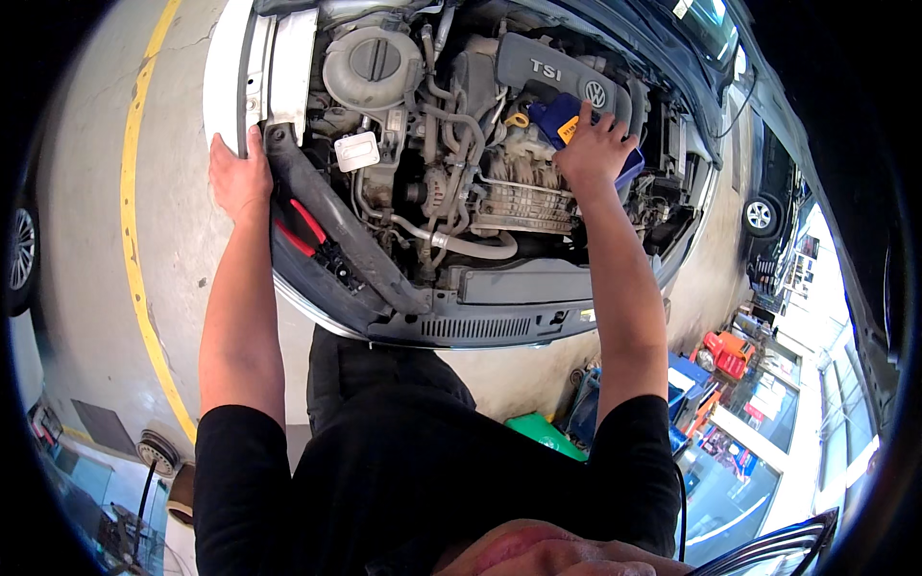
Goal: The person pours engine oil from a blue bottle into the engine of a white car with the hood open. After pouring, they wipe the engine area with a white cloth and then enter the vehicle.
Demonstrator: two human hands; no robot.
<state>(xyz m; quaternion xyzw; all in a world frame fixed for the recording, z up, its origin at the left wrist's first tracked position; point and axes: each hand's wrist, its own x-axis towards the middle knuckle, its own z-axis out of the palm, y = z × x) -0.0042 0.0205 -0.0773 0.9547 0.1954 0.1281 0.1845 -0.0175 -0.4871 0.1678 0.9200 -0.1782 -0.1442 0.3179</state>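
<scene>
Holds a dark-blue jug [552,115] above the engine [519,168] with the right grip [594,156], closed down on the flank from above, fingers spread around a yellow label [569,130]. Cannot make out the thumb. Rests the left grip [242,180], thumb wide of the fingers, astride the edge of the white fender [223,86], lifting nothing. Seems to be at a pouring step, judging by the jug's slanted lie at the black engine cover [552,75], near a yellow ring-shaped piece [518,119]; cannot see the mouth or any flow. Calls next, most likely, for a steady tilt, then a level lift.

Leaves little margin around the jug: hemmed by the engine cover on the far side and by the ribbed metal housing [523,204] on the near side. Offers easier room straight up, or back toward the slotted front panel [475,328], past a dark gap [552,248] just behind it. Best to keep the left forearm [240,326] off the red-handled pliers [308,223] just beside it in the front corner, and to stay clear of the pale rectangular piece [357,152] over the left half of the engine.
</scene>
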